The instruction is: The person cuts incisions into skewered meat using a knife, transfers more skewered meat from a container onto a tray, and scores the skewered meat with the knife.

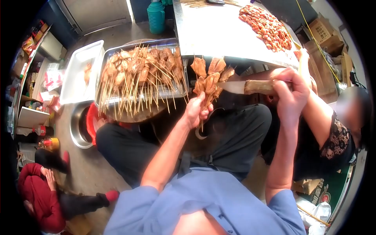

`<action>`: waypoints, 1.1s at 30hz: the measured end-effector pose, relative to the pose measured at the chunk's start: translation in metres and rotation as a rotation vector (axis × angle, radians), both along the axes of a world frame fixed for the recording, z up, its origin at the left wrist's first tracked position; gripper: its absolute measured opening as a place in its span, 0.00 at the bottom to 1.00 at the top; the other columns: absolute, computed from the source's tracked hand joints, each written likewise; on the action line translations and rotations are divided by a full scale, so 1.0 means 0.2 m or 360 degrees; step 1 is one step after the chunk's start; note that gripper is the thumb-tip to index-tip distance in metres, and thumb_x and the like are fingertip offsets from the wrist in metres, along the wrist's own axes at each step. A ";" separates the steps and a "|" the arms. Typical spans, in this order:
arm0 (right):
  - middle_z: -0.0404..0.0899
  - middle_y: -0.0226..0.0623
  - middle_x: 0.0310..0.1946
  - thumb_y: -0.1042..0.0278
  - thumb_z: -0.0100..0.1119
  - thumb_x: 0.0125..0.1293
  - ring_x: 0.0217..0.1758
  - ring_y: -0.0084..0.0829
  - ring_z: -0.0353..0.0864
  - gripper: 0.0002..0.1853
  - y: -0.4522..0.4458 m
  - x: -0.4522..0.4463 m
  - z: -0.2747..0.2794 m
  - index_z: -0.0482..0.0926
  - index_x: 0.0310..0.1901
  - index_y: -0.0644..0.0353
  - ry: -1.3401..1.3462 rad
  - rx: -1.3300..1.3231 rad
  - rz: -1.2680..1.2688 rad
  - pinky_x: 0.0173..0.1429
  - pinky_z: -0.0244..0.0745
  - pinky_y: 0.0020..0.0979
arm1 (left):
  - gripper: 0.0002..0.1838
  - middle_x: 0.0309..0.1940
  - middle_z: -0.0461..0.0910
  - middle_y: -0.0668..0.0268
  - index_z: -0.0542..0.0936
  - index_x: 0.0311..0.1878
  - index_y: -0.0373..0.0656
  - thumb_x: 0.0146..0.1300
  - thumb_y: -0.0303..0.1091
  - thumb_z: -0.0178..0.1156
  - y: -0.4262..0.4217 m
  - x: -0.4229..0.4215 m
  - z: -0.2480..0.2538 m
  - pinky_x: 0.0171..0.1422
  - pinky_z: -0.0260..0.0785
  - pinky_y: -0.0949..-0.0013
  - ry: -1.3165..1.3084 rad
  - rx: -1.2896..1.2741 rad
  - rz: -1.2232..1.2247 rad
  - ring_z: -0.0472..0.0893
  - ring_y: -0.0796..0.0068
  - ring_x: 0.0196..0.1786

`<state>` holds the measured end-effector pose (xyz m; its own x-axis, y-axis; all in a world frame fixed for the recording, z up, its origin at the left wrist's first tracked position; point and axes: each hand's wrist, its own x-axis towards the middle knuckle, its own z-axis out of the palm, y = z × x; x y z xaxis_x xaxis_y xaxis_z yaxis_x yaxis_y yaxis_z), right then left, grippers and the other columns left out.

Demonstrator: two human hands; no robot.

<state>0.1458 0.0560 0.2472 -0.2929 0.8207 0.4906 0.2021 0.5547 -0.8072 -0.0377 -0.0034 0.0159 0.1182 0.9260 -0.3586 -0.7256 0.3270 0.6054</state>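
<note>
Left hand (194, 111) grips skewered meat (211, 80) by its sticks (206, 101), meat ends pointing far; at right, the right hand (290, 92) clasps a knife (254, 87), blade directed left at the bunch.

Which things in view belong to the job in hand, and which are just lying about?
Part of the job:
- skewers in the left hand
- wooden-handled tool in the right hand
- tray holding more skewers (likely)

Apparently just lying about:
- teal flask
- carton at far right
</note>
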 end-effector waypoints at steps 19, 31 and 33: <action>0.71 0.23 0.20 0.83 0.58 0.51 0.24 0.11 0.67 0.03 0.10 -0.26 -0.07 0.76 0.27 0.65 -0.0061 0.0623 0.0001 0.30 0.63 0.16 | 0.20 0.25 0.76 0.65 0.72 0.49 0.42 0.77 0.49 0.39 0.01 0.05 0.01 0.19 0.52 0.80 -0.0103 -0.0054 0.0059 0.62 0.85 0.16; 0.64 0.34 0.17 0.83 0.58 0.43 0.16 0.28 0.63 0.08 0.14 -0.37 0.07 0.68 0.20 0.63 -0.0384 0.1188 0.0363 0.22 0.62 0.27 | 0.20 0.24 0.75 0.67 0.73 0.42 0.42 0.77 0.49 0.42 0.02 0.06 -0.02 0.18 0.51 0.81 0.0102 -0.0073 0.0126 0.62 0.86 0.16; 0.63 0.35 0.17 0.82 0.58 0.42 0.16 0.31 0.63 0.09 0.16 -0.39 0.10 0.66 0.19 0.62 -0.0504 0.1323 0.0426 0.22 0.63 0.28 | 0.19 0.24 0.76 0.67 0.73 0.42 0.42 0.77 0.49 0.42 0.02 0.06 -0.01 0.17 0.51 0.81 0.0106 -0.0087 0.0132 0.62 0.86 0.15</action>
